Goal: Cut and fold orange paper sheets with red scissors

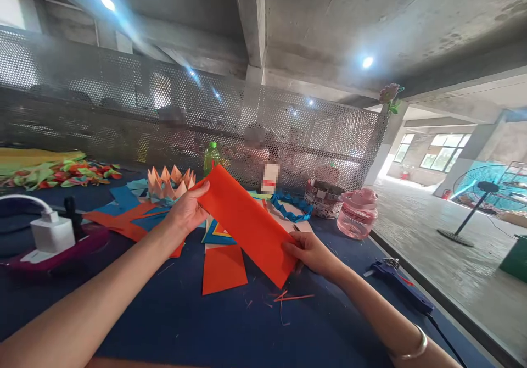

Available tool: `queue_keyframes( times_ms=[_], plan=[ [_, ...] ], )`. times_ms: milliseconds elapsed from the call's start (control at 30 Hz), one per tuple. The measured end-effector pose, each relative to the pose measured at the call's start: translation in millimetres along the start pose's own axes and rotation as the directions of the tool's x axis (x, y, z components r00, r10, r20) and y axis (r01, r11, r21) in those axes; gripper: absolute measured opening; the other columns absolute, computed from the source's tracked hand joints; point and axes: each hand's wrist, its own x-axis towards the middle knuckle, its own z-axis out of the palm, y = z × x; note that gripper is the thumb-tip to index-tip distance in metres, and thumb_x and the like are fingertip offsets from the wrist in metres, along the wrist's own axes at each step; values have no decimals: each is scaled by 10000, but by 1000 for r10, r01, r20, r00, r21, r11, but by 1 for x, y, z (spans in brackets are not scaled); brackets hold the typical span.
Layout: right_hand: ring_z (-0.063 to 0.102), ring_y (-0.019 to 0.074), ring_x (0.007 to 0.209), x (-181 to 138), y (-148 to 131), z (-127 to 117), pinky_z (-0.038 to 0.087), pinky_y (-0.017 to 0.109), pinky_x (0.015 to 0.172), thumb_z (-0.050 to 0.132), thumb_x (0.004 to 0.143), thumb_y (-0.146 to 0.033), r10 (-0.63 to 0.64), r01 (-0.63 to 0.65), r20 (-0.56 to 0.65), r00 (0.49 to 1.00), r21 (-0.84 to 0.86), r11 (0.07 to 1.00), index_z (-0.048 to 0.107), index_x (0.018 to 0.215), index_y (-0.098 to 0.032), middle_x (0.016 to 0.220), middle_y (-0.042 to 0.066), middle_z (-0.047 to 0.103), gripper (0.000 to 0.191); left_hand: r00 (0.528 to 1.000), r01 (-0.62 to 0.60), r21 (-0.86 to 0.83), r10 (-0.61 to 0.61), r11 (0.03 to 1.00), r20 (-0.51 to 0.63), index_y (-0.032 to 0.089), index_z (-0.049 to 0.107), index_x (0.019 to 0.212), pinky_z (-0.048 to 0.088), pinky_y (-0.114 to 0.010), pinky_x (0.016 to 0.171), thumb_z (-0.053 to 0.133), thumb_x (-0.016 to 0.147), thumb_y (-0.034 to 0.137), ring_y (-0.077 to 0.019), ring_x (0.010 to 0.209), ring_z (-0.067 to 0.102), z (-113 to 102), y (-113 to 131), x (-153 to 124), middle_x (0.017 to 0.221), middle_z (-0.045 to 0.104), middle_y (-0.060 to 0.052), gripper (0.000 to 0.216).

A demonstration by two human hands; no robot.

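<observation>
A long orange-red sheet of paper is stretched slantwise between my two hands above the table. My left hand pinches its upper left end between thumb and fingers. At the lower right end, my right hand grips the edge, with some fingers hidden behind it. Below lies a smaller orange paper piece, beside a stack of coloured sheets partly covered by the held paper. Thin orange paper scraps are scattered on the dark blue tabletop under the right hand.
A folded-paper crown, blue and orange sheets and a white charger are at left. A green bottle, woven basket, pink water bottle and blue glue gun stand or lie around. A perforated metal screen rises behind.
</observation>
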Motion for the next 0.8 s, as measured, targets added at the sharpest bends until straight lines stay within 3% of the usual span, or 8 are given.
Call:
queue_keyframes(
  times_ms=[133, 300, 433, 533, 567, 633, 700, 800],
  plan=[
    [544, 97, 421, 0, -3, 3, 454, 211, 404, 641, 732, -627, -11, 13, -44, 999, 56, 998, 543, 785, -171, 556, -50, 568, 469, 992, 100, 57, -104, 993, 75, 154, 670, 895, 606, -238, 678, 572, 831, 10, -157, 717, 734, 1, -20, -10, 813, 768, -45, 185],
    [541, 105, 416, 1, -2, 12, 434, 212, 389, 639, 725, -645, -23, 28, -55, 998, 93, 995, 521, 780, -181, 552, -44, 570, 482, 943, 225, 312, -287, 923, 169, 155, 705, 867, 602, -284, 669, 760, 666, 30, -230, 797, 737, -2, -64, -31, 889, 769, -88, 243],
    [593, 134, 475, 1, -4, 13, 471, 236, 431, 556, 776, -660, 7, -6, -29, 1000, 31, 999, 514, 816, -185, 597, -24, 589, 479, 949, 212, 333, -274, 919, 153, 143, 708, 847, 601, -312, 710, 789, 587, -4, -246, 815, 735, -5, -78, -37, 894, 770, -90, 309],
    [626, 153, 552, -3, -12, -5, 455, 244, 476, 381, 901, -583, -24, -12, -172, 985, -202, 979, 550, 818, -180, 682, 25, 632, 445, 971, 179, 333, -221, 926, 92, 162, 711, 848, 606, -299, 672, 754, 603, -29, -216, 753, 731, -4, -69, -30, 859, 771, -50, 314],
    [630, 151, 585, -5, -15, -15, 438, 246, 507, 360, 929, -522, -70, -19, -250, 966, -339, 941, 578, 845, -181, 734, 37, 650, 413, 977, 164, 330, -200, 930, 78, 171, 712, 885, 606, -289, 653, 733, 614, -44, -207, 739, 729, -4, -65, -27, 848, 770, -37, 347],
    [631, 175, 692, -11, -21, -37, 394, 260, 581, 424, 930, -402, -171, -107, -337, 926, -668, 736, 620, 822, -187, 754, 49, 666, 310, 984, 145, 328, -171, 933, 51, 183, 707, 955, 604, -288, 579, 692, 615, -78, -204, 681, 723, -1, -56, -23, 802, 766, -20, 428],
    [629, 206, 739, -17, -23, -55, 355, 274, 595, 513, 882, -340, -71, -264, -357, 932, -797, 543, 636, 795, -175, 759, 70, 677, 224, 988, 124, 330, -148, 936, 49, 169, 696, 1003, 597, -280, 537, 666, 620, -97, -203, 659, 721, 1, -51, -21, 797, 764, -31, 468],
    [624, 215, 755, -21, -19, -65, 322, 264, 568, 625, 789, -321, 122, -282, -256, 959, -827, 486, 644, 934, -156, 860, 90, 693, 220, 991, 97, 320, -121, 942, 57, 164, 680, 1048, 597, -273, 528, 655, 627, -101, -196, 657, 723, 3, -48, -22, 833, 765, -40, 498]
  ],
)
